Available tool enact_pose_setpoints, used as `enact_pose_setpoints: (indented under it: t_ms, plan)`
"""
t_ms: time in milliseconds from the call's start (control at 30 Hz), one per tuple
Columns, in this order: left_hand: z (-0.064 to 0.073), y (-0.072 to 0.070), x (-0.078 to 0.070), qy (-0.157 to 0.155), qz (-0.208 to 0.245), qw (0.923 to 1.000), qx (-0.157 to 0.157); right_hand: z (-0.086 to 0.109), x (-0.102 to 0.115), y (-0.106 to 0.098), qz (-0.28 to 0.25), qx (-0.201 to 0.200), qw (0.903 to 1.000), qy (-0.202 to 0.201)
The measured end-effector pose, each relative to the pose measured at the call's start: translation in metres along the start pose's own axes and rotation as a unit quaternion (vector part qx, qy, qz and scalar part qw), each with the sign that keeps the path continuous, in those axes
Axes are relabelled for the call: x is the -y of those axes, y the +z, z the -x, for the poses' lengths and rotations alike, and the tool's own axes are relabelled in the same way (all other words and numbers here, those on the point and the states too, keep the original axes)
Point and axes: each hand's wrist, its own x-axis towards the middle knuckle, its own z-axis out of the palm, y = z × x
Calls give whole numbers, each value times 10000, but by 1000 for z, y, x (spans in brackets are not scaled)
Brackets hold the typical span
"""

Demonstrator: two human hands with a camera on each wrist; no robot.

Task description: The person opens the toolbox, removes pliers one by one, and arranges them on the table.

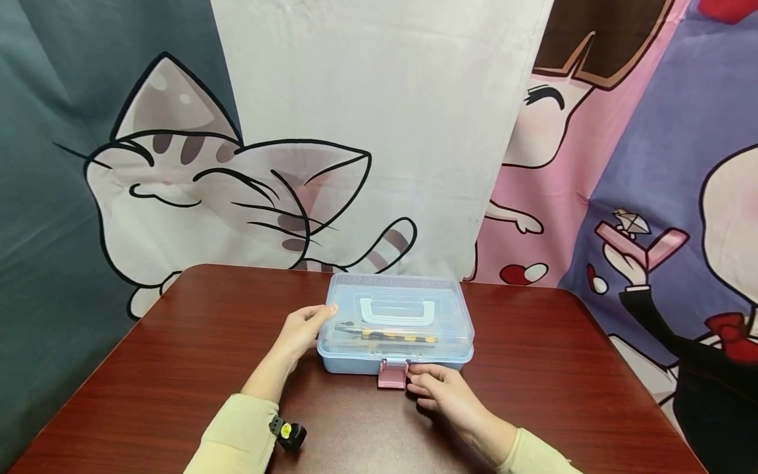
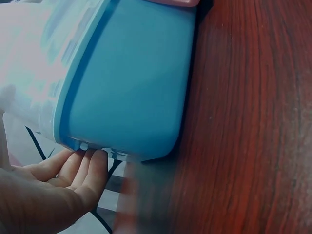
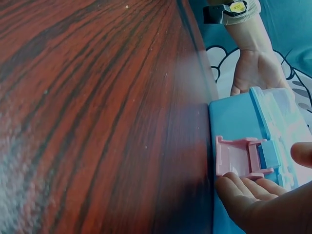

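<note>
A pale blue plastic storage box [image 1: 355,364] with a clear lid [image 1: 391,288] sits on the table, lid down. My left hand [image 1: 303,331] grips its left side, thumb on the lid and fingertips up under the rim in the left wrist view. The pink latch [image 1: 392,375] on the front hangs swung down, away from the lid. Beside the latch's right edge is my right hand [image 1: 447,398], its fingers [image 3: 233,187] loosely bent at that edge, pinching nothing. Through the lid show a yellow-and-black stick-like item [image 1: 399,337] and other thin dark things.
The dark red wooden table [image 1: 177,368] extends around the box. Behind it hangs a cloth backdrop [image 1: 379,85] with a cartoon cat and figures. A small black device [image 1: 289,434] is strapped at the left sleeve.
</note>
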Motion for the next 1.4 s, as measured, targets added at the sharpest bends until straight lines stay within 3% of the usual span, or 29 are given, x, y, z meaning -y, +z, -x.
enact_pose_setpoints:
  t_ms: [167,467,733,967,1167,1267,1400]
  plan:
    - [1,-3,1,22,-213,9997,67,0,0,-6,99,11,9999,-15]
    - [2,-4,2,390,-561,9977,16,7,16,-18,616,-20,9979,-174]
    - [3,-8,-1,823,-937,9921,-162,14,41,-27,1339,79,9877,-810]
    - [9,-10,-5,1167,-1268,9850,-72,15,56,-37,1854,-297,9706,-1506]
    - [15,-11,-3,1821,-1655,9691,159,8,61,-48,2135,-784,9417,-2479]
    - [16,-10,-1,2116,-1974,9569,239,2,60,-58,2379,-1099,9156,-3048]
    - [16,-9,5,2286,-2373,9437,290,-4,57,-70,2717,-1598,8726,-3732]
